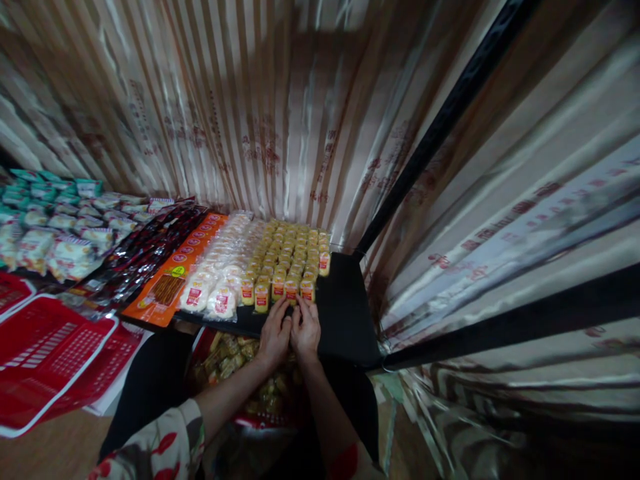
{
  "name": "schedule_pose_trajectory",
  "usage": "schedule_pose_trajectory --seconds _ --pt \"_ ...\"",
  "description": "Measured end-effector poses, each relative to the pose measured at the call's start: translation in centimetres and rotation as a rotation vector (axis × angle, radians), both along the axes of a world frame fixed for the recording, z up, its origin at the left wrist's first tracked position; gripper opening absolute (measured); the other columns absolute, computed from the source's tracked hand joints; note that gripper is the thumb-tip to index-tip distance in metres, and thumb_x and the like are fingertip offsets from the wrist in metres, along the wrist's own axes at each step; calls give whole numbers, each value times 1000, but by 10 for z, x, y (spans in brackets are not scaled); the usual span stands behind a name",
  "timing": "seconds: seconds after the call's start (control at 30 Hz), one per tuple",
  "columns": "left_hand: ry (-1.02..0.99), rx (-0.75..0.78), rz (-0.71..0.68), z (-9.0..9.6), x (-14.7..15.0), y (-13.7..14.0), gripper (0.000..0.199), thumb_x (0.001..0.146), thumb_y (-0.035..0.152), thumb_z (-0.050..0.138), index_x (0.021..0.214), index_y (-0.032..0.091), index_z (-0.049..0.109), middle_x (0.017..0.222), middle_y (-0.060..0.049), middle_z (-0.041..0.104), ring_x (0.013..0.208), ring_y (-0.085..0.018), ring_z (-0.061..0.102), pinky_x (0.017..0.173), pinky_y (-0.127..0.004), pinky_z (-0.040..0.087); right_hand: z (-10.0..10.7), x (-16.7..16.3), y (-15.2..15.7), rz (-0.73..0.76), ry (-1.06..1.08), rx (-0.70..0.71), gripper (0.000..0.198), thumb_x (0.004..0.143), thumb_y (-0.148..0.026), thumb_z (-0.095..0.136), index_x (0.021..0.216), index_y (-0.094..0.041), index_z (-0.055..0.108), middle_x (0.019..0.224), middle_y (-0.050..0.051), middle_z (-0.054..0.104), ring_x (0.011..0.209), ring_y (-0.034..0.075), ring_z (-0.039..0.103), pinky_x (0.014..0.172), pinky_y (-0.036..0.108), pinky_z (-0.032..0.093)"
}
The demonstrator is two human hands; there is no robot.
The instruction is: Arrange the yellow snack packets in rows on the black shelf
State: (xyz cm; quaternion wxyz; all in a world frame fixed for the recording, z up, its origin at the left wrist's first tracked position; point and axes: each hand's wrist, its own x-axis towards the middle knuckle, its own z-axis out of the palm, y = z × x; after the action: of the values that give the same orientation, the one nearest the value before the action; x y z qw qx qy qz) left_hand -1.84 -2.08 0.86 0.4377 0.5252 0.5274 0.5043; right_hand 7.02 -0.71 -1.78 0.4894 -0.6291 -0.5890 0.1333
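Observation:
Both hands meet at the front row of small yellow wrapped cakes with red labels, which stand in tight rows on a black shelf. My left hand has its fingers drawn together at the lower edge of a front packet. Close beside it, my right hand grips at the same packet from the right, fingers bent. Exact fingertip contact is hard to make out in the dim light. Under my forearms, a red basket between my legs holds many loose yellow packets.
Left of the cakes lie round white wrapped cakes, an orange snack bag, dark shiny packs and white and green packets. Red baskets stand lower left. A striped curtain and black post border the shelf.

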Motion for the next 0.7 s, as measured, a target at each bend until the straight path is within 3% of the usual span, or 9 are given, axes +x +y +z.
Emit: schedule_pose_trajectory --seconds 0.4,0.57,0.7 --pt "122 19 -43 -4 2 1 39 78 17 47 115 19 60 131 -7 50 124 -19 42 110 -34 24 -3 1 3 57 12 -54 41 84 -21 36 118 -21 57 108 8 55 99 17 55 87 29 45" --pt "195 43 -67 -1 3 -1 39 82 19 42 118 19 57 132 -7 50 125 -19 41 109 -35 25 4 0 -2 -110 -10 57 41 84 -20 36 122 -18 52 114 13 48 110 22 47 95 38 40" --pt "214 55 -67 -5 3 -1 39 84 20 41 119 19 56 133 -6 49 126 -18 40 109 -34 24 5 0 1 -177 -81 11 49 80 -18 39 129 -16 44 127 14 43 118 26 38 99 45 33"
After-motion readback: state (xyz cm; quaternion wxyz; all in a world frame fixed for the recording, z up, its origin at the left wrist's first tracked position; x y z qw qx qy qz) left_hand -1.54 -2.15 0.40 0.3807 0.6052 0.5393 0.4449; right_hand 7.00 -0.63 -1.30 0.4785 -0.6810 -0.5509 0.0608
